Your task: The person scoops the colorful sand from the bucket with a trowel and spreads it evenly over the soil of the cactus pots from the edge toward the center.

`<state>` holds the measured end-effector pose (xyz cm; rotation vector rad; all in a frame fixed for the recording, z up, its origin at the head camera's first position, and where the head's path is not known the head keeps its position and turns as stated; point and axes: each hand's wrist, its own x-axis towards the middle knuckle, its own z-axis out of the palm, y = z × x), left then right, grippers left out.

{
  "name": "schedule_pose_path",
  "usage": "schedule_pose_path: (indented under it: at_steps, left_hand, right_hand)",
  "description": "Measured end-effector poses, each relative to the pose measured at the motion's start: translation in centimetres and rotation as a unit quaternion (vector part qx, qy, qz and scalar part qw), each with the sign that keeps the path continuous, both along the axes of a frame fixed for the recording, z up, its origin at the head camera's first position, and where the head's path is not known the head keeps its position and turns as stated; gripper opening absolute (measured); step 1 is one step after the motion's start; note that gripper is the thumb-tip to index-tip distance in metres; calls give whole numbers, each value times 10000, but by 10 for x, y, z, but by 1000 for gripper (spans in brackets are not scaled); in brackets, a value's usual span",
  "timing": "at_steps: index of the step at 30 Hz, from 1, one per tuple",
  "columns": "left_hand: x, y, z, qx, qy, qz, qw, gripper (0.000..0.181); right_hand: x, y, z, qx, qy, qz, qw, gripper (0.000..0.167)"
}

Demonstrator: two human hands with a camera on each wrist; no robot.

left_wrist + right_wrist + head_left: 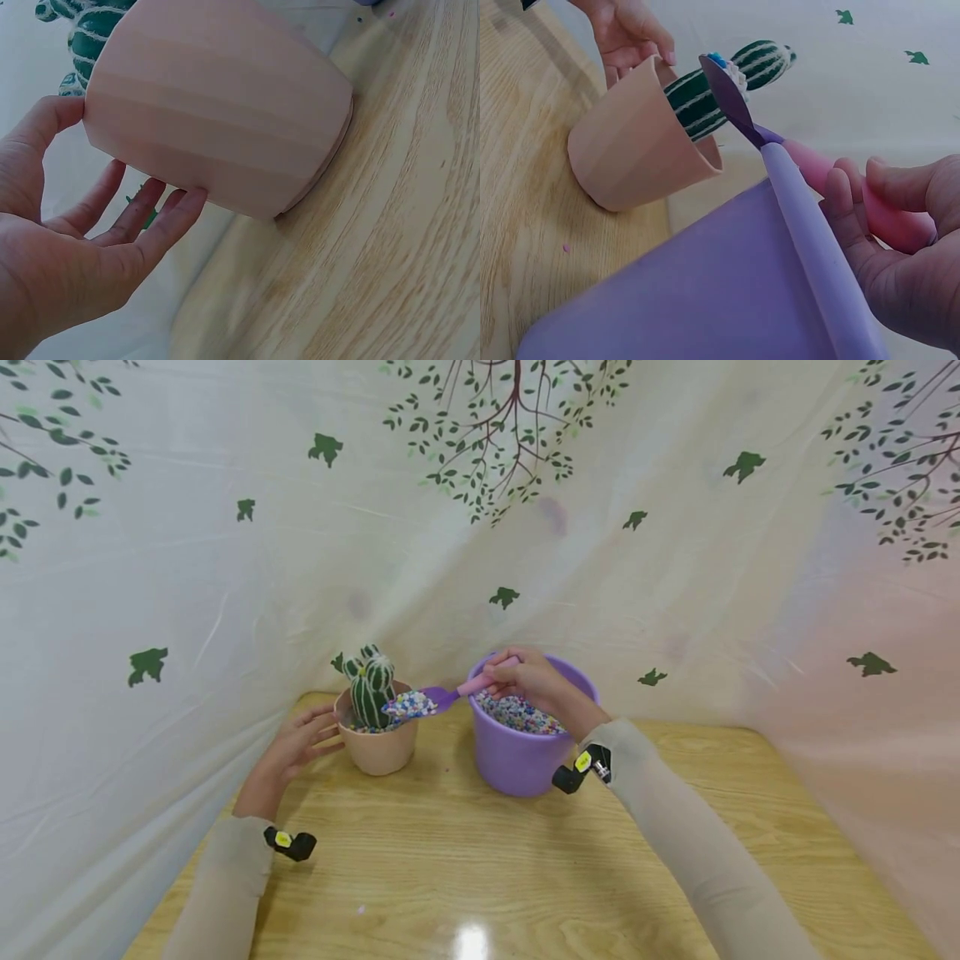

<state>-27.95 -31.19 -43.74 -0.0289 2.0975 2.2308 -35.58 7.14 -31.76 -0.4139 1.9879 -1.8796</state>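
Observation:
My right hand (pixel 528 681) grips the pink handle of a small garden trowel (pixel 904 225). Its purple blade carries a heap of multicoloured pebbles (pixel 411 704) close beside the cactus (pixel 371 693). The green, white-striped cactus stands in a peach flower pot (pixel 217 112) on the table. With fingers spread and fairly straight, my left hand (pixel 82 247) touches the pot's side, its thumb at the rim. Under the right hand stands a purple bucket (pixel 517 760) holding many more of these pebbles; the hand hides part of its rim. Some pebbles lie round the cactus base inside the pot.
Both containers stand near the back of a wood-grain table (pixel 450 852). Behind and at the sides hangs a pale curtain (pixel 420 568) with printed leaves and branches. A tiny pink pebble (pixel 566 247) lies loose on the tabletop.

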Motion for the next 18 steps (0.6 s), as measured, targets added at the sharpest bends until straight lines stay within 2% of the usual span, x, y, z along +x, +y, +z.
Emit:
schedule_pose_path:
  at_steps: [9, 18]
  left_hand:
    - [-3, 0, -4, -58, -45, 120, 9999, 56]
    - [-4, 0, -3, -55, -67, 197, 9998, 62]
  right_hand:
    - [-1, -6, 0, 33, -55, 4, 10000, 5]
    - [-1, -11, 7, 176, -203, -29, 9996, 8]
